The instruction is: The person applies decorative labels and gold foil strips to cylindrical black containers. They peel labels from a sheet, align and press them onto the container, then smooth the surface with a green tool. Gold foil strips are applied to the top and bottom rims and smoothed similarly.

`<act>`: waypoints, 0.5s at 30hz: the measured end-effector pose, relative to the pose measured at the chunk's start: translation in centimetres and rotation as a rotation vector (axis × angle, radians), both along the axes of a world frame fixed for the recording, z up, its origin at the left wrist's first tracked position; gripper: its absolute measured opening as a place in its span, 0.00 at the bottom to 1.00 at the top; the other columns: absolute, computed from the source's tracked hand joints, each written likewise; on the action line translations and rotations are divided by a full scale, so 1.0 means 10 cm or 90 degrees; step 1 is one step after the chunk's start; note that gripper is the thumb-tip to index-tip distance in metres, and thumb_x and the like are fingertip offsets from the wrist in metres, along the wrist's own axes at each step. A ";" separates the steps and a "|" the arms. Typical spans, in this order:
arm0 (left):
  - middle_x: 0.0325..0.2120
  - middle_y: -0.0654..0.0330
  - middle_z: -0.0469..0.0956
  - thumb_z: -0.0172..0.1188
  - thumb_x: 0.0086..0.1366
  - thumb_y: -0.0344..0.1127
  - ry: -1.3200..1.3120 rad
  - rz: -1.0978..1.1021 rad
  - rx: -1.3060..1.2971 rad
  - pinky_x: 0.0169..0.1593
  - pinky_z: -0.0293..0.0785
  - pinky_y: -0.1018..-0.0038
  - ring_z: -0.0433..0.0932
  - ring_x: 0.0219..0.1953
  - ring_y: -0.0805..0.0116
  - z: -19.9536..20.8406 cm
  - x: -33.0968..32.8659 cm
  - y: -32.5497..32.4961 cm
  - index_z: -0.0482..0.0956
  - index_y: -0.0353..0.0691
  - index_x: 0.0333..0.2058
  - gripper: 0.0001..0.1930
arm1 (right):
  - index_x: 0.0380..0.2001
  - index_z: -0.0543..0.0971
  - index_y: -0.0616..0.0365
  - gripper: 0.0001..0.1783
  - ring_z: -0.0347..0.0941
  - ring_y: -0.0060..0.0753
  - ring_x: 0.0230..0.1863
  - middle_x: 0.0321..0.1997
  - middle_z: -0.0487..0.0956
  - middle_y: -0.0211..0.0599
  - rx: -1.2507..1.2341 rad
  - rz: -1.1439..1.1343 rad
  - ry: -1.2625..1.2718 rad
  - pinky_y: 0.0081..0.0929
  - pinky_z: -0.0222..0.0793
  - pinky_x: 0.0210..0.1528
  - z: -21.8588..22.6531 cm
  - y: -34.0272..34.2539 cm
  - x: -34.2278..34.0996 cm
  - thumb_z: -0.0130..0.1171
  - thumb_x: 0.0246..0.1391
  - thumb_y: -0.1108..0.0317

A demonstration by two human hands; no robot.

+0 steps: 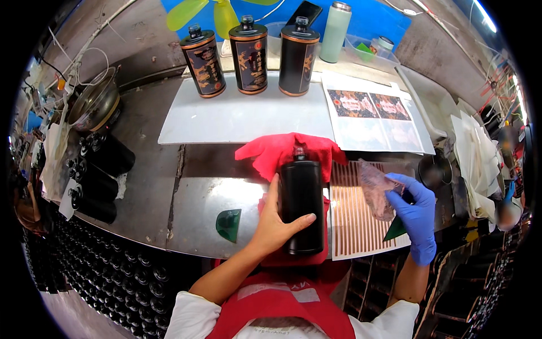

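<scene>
My bare left hand point(277, 221) is wrapped round a plain black bottle point(301, 206), thumb across its front. The bottle's neck points away from me, over a red cloth point(259, 155). In a blue glove, my right hand point(415, 212) pinches a limp, see-through decal film point(377, 189) with a faint pattern. Below those fingers shows a green scraper point(394, 229); I cannot tell whether it is held or lying. Under the film lies a sheet with copper-brown stripes point(353, 226). Left of the bottle, a second green scraper point(228, 225) rests on the metal table.
Three decorated black bottles point(248, 62) stand at the back of a white board point(226, 121). Printed sheets point(375, 127) lie right of it, near a pale green flask point(335, 34). Several black bottles point(96, 203) lie at left; a metal bowl point(93, 104) sits behind them.
</scene>
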State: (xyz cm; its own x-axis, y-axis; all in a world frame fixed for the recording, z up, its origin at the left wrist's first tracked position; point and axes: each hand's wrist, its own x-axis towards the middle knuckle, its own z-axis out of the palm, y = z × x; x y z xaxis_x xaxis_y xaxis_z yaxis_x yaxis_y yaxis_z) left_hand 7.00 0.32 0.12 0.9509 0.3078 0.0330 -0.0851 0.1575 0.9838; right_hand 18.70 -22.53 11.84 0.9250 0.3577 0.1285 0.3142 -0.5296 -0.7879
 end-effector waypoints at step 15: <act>0.42 0.56 0.72 0.57 0.61 0.52 -0.043 -0.020 -0.089 0.47 0.71 0.72 0.75 0.41 0.69 0.28 -0.20 0.17 0.72 0.29 0.46 0.28 | 0.48 0.74 0.64 0.23 0.73 0.18 0.39 0.40 0.78 0.33 0.241 0.205 0.462 0.16 0.70 0.41 -0.29 0.68 -0.17 0.63 0.47 0.73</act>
State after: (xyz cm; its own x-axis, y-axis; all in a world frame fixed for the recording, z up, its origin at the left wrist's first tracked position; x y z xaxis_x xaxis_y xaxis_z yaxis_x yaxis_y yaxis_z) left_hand 4.96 2.03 2.92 0.9573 0.2837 0.0564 -0.1433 0.2959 0.9444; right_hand 17.00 -15.70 8.89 0.6858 0.6679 -0.2890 -0.2435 -0.1636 -0.9560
